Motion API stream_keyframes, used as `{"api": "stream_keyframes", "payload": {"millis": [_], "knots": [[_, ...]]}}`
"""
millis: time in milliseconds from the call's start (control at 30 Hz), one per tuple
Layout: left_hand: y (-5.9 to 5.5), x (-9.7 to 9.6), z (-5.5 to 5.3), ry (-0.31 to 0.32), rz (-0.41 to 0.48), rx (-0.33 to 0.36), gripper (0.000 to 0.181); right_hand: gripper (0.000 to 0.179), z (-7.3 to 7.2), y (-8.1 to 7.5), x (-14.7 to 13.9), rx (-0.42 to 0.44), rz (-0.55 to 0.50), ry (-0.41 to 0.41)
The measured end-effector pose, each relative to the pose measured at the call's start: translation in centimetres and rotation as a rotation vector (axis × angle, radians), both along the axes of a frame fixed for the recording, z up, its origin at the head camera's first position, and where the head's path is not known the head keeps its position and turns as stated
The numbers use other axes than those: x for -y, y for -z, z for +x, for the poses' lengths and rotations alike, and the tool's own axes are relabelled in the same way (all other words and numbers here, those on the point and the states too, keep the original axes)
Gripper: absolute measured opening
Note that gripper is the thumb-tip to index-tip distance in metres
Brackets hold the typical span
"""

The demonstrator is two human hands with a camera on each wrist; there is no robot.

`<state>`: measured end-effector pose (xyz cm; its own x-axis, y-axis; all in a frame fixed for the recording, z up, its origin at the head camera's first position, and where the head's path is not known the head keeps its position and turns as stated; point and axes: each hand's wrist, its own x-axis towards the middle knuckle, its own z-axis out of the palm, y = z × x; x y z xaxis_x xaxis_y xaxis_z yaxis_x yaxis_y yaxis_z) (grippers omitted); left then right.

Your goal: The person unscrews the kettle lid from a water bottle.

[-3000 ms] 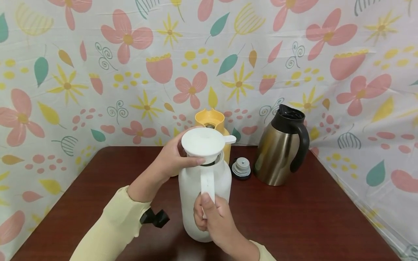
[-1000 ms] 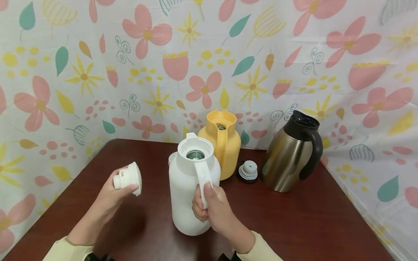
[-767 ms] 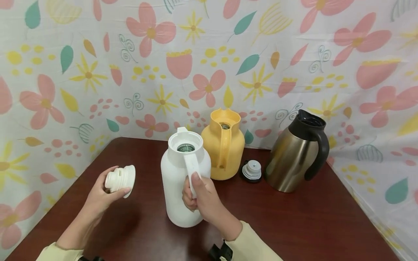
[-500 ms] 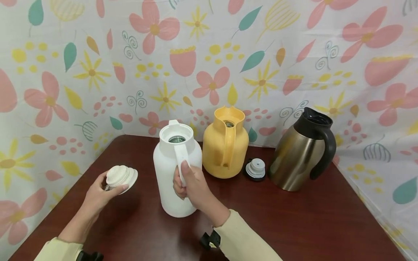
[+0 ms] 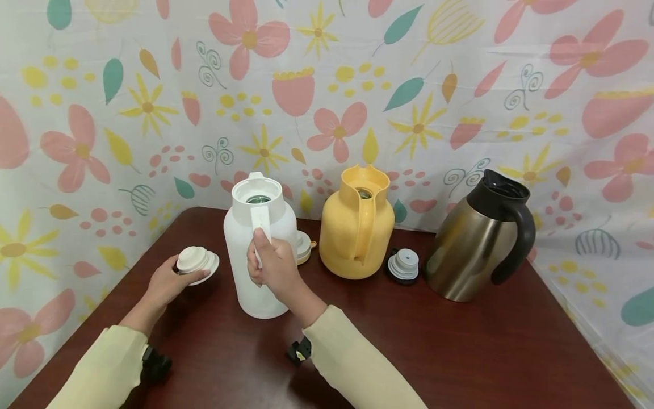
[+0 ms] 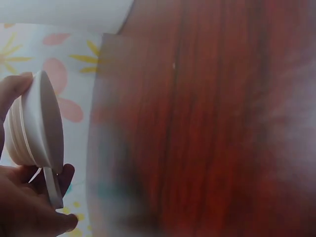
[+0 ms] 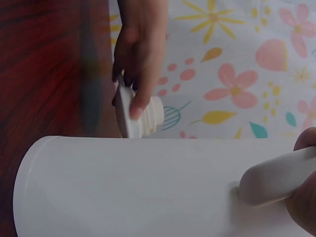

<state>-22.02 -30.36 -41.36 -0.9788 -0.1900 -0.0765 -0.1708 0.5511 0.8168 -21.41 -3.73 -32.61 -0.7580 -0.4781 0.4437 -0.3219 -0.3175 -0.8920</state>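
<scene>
My left hand point(image 5: 166, 281) holds a white lid point(image 5: 196, 260) upside down by its edge, low over the left of the table. Its ridged stopper part points up and its broad disc faces down. In the left wrist view the lid point(image 6: 42, 123) shows a short tab beside the fingers. My right hand point(image 5: 278, 264) grips the handle point(image 5: 260, 218) of a white thermos jug point(image 5: 242, 244). The jug stands upright with its mouth uncovered, and a shiny inner liner shows inside. The right wrist view has the jug's side point(image 7: 123, 187) in front, partly overlapping the lid point(image 7: 150, 116).
To the right of the white jug stand an uncovered yellow jug point(image 5: 332, 238) and a steel jug point(image 5: 455, 255) with a black handle. A grey stopper point(image 5: 406, 262) lies between them. Partly hidden behind the white jug is a white-and-yellow lid point(image 5: 303, 247). Floral cloth hangs behind the table point(image 5: 434, 352).
The white lid has come off the jug's mouth, moved left and been turned upside down. The white jug has shifted left and back, exposing the yellow jug and the lid beside it.
</scene>
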Motion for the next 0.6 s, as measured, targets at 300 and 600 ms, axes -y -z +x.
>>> {"api": "stream_keyframes", "payload": {"millis": [300, 600], "knots": [[1.0, -0.7, -3.2, -0.057, -0.144, -0.085, 0.084, 0.063, -1.5, -0.5, 1.7, 0.002, 0.014, -0.009], [1.9, -0.5, -5.2, -0.131, -0.228, -0.169, 0.071, 0.056, -3.0, -1.3, 2.6, -0.018, 0.169, -0.010]]}}
